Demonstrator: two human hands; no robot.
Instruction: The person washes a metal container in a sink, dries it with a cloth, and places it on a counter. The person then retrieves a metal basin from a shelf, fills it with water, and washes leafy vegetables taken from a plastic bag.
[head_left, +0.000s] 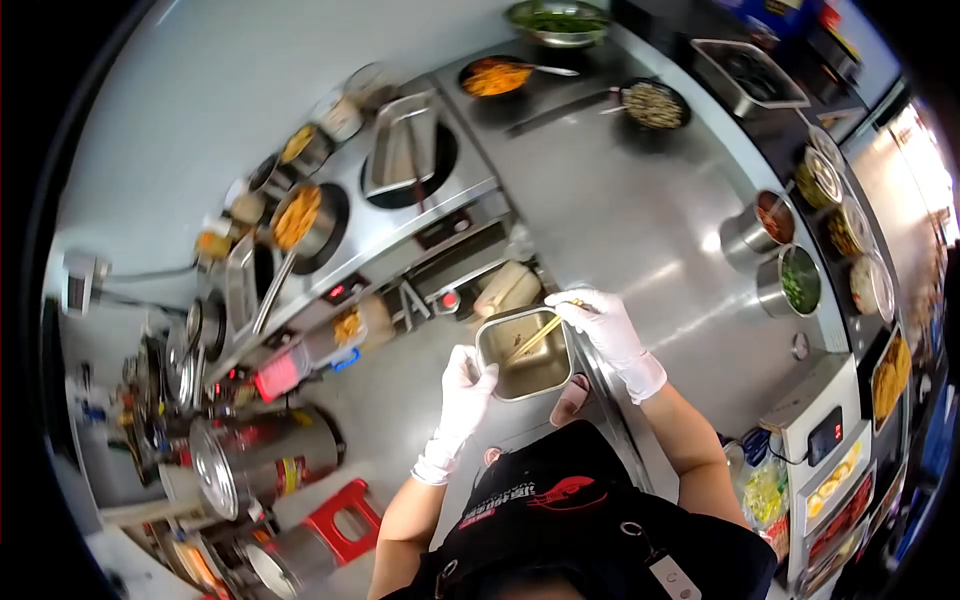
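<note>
A square metal container (545,378), nearly bare inside with a few dark bits on its bottom, is held in front of my body. My left hand (468,388), in a white glove, grips its left rim with the thumb on the near side. At its upper right, my gloved right hand (597,322) closes around a pair of yellowish chopsticks (534,338), whose tips point down into the container. The right hand's fingers are beside the container's rim; whether they touch it is unclear.
Stove (385,232) with a pan of orange food (297,218) at left. Steel counter (640,210) ahead and right, bearing bowls and two metal pots (789,281). Red stool (342,522) and large pot (265,460) at lower left.
</note>
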